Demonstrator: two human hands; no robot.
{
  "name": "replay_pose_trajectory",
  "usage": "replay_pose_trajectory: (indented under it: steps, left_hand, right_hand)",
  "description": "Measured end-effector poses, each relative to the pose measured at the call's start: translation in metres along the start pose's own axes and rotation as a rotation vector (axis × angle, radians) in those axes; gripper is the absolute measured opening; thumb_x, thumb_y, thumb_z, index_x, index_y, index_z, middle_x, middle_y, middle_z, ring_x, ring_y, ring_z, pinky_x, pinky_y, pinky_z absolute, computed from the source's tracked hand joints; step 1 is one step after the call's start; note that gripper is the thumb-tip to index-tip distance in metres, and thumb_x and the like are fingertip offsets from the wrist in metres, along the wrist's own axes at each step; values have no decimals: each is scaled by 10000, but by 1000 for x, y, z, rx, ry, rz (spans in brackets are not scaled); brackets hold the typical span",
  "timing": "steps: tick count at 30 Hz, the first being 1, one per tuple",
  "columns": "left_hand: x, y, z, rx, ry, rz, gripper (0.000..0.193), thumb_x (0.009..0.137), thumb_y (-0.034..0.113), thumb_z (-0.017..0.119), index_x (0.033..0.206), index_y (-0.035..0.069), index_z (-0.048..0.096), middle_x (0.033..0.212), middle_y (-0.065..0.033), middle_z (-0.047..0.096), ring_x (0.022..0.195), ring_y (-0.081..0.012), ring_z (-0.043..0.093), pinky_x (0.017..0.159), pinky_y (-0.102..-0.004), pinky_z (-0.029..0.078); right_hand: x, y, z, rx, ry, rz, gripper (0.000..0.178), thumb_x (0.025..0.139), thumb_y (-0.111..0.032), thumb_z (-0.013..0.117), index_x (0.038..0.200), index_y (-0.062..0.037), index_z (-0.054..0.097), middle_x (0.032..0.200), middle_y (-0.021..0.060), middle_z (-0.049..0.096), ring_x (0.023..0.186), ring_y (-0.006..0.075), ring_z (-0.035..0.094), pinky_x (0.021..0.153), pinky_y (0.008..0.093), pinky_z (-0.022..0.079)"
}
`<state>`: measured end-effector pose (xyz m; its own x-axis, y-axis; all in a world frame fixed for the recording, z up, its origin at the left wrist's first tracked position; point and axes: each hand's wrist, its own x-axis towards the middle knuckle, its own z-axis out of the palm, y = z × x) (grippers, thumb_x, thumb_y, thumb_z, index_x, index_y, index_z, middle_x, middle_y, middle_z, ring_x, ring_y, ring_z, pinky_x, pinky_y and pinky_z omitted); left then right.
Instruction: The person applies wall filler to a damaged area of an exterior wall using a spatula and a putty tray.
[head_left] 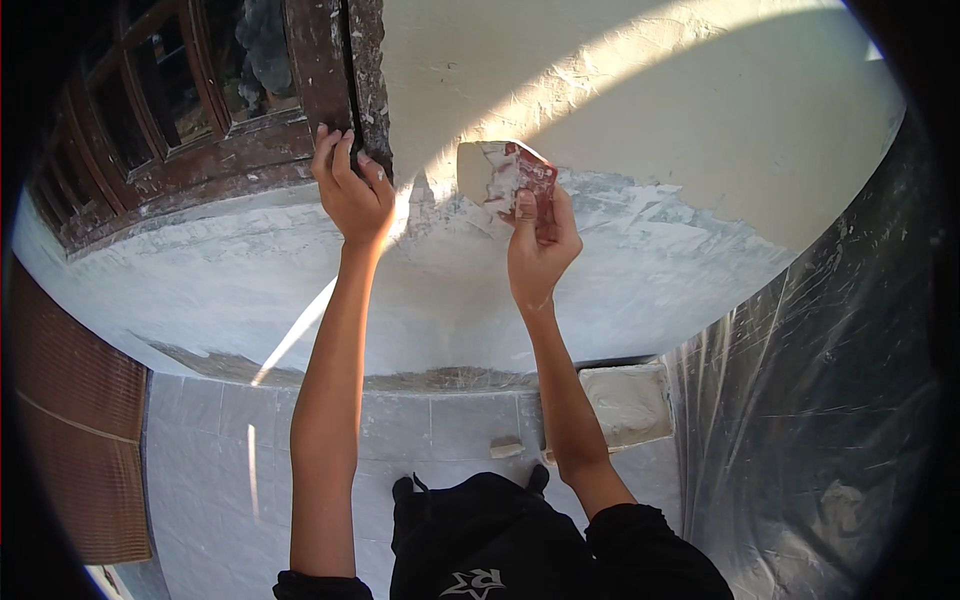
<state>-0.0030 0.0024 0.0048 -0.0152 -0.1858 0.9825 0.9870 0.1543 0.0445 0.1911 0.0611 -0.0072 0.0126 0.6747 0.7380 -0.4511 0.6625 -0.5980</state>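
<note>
My right hand point(545, 245) grips a putty scraper point(535, 180) by its red part, thumb on the near face. White filler is smeared over the scraper, and its broad pale end points left against the wall point(640, 300). Around it the wall shows a whitish-grey skimmed band, with bare cream surface above. To the left, my left hand point(355, 195) rests on the lower corner of the brown wooden window frame point(330, 130), fingers loosely bent and apart, with no tool in it.
On the grey tiled floor point(400, 425), a tray point(625, 400) of pale filler stands right of my feet, with a small block-like piece point(507, 447) nearby. Clear plastic sheeting point(820, 430) hangs at the right. A brown woven panel point(80, 420) is at the left.
</note>
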Motion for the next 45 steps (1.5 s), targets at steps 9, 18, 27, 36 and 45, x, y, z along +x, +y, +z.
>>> replay_pose_trajectory:
  steps: [9, 18, 27, 36, 45]
  left_hand:
    - [-2, -1, -2, 10, -24, -2, 375, 852, -18, 490, 1224, -1, 456, 1189, -192, 473, 1196, -426, 498, 939, -495, 455]
    - [-1, 0, -3, 13, -24, 14, 372, 856, -23, 479, 1226, -11, 445, 1185, -195, 472, 1186, -424, 502, 941, -495, 454]
    - [-1, 1, -2, 14, -25, 4, 365, 863, -22, 472, 1227, -23, 441, 1186, -195, 466, 1186, -426, 500, 961, -494, 447]
    - [-1, 4, 0, 22, -39, 4, 369, 865, -25, 467, 1232, -25, 437, 1199, -195, 466, 1200, -413, 495, 972, -492, 441]
    - [2, 6, -3, 36, -57, -2, 365, 865, -26, 468, 1229, -24, 436, 1195, -195, 468, 1188, -417, 501, 967, -489, 445]
  right_hand:
    - [14, -11, -33, 96, 123, 93, 264, 960, -64, 568, 1192, 62, 559, 974, 64, 641, 833, 109, 620, 701, 271, 575]
    - [27, 0, -69, 27, 185, 181, 319, 970, -107, 566, 1254, 34, 529, 1026, 62, 639, 898, 123, 619, 741, 284, 569]
    - [40, 6, -87, 11, 169, 112, 308, 962, -104, 576, 1223, 56, 545, 1030, 87, 641, 901, 141, 627, 704, 292, 586]
    - [35, 10, -86, -60, 68, 88, 276, 968, -110, 570, 1201, 37, 555, 987, 51, 634, 858, 101, 609, 714, 279, 583]
    - [41, 17, -79, -41, 1, 77, 281, 954, -89, 588, 1189, 63, 570, 994, 65, 638, 859, 109, 609, 717, 268, 570]
